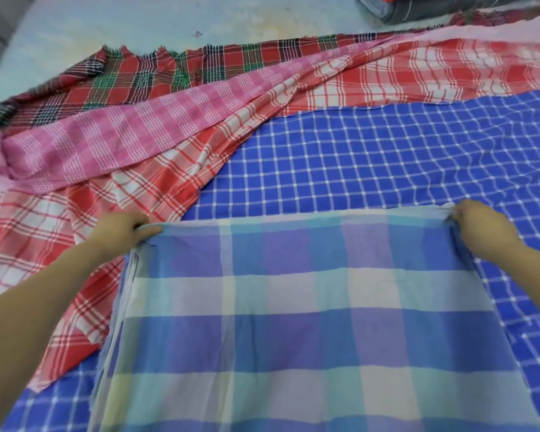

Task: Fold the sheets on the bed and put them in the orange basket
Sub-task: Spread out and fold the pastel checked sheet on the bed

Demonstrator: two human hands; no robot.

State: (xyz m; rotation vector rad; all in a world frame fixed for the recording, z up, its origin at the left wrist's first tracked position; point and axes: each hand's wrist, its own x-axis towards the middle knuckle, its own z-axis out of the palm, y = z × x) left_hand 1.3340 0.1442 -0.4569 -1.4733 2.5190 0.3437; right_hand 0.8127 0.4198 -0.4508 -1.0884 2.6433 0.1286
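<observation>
Because the pastel plaid sheet (pixel 293 307) is held only at its two far corners, the likeliest trouble is its stacked layers sliding apart. The left hand (pixel 123 227) has fingers and thumb curled round one corner, the right hand (pixel 483 229) pinches a bunched tuck at the other, and several thin edges fan out loosely down the sheet's left side. An uneven pull, or one corner let go too soon, would probably skew the fold and leave a crooked bundle; dragging could also ruck the blue grid sheet (pixel 387 157) underneath. The pastel sheet lies on top of the blue grid sheet, over its near middle, stretched fairly flat between the hands, with broad blue, lilac and pale squares and a thin, soft, slightly see-through look. A red-and-white plaid sheet (pixel 418 73), a pink sheet (pixel 122 141) and a red-green tartan sheet (pixel 169 73) lie spread and unfolded beyond the blue grid sheet. The orange basket cannot be made out for certain.
</observation>
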